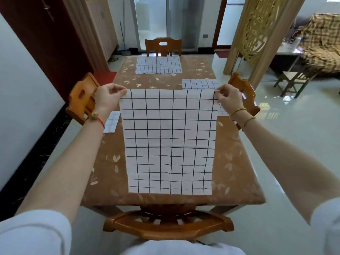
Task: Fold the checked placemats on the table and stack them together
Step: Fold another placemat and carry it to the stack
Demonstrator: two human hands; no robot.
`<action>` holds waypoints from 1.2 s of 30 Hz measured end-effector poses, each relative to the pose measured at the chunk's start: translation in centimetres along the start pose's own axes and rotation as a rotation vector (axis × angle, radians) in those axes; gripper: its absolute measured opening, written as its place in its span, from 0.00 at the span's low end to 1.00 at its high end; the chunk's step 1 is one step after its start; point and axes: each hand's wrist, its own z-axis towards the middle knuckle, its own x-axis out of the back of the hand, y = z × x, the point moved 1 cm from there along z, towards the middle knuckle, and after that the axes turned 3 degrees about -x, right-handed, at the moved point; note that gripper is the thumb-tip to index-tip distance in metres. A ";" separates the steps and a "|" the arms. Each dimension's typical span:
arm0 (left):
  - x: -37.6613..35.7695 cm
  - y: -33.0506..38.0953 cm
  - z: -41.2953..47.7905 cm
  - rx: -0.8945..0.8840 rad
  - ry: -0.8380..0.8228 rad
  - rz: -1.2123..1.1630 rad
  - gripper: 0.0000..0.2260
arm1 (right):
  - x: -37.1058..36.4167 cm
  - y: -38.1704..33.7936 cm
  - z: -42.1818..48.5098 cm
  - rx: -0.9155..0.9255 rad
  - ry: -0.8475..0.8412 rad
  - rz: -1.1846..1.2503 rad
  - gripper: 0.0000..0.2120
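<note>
White cloth, dark grid: the checked placemat [169, 140] spans between both hands. Its far edge is raised off the table [235, 162]; its near edge lies on the tablecloth behind the wrists, toward the person. Left hand [108, 97]: thumb and curled fingers pinch the far left corner. Right hand [228, 99]: same pinch on the far right corner. Top edge is taut between them, no sag visible.

Handling, judged: light, thin, soft. It hangs as a smooth sheet with faint creases, so it should take a fold readily. Not fragile. It has little stiffness, so any unsupported edge will droop. Corners are the right hold, both at once, edge kept stretched. It may slide on the tablecloth if dragged.

Other mats: second placemat [200, 84] lies flat just beyond the right hand, partly hidden by it. Third placemat [112, 122] lies under the left wrist, mostly covered; folded or not, cannot tell. Fourth placemat [158, 64] lies well beyond both hands. No stack visible yet.
</note>
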 end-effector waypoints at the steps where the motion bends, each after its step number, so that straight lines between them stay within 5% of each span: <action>1: -0.3 -0.6 0.2 0.011 -0.009 0.000 0.02 | -0.4 0.5 0.0 -0.010 0.006 -0.007 0.06; 25: -5.7 -9.1 -1.2 0.205 -0.087 0.106 0.07 | -6.5 8.0 -1.5 -0.209 -0.040 -0.061 0.05; 36: -4.4 -13.2 -5.0 0.317 -0.228 -0.012 0.01 | -7.3 9.6 -6.2 -0.162 -0.126 -0.099 0.02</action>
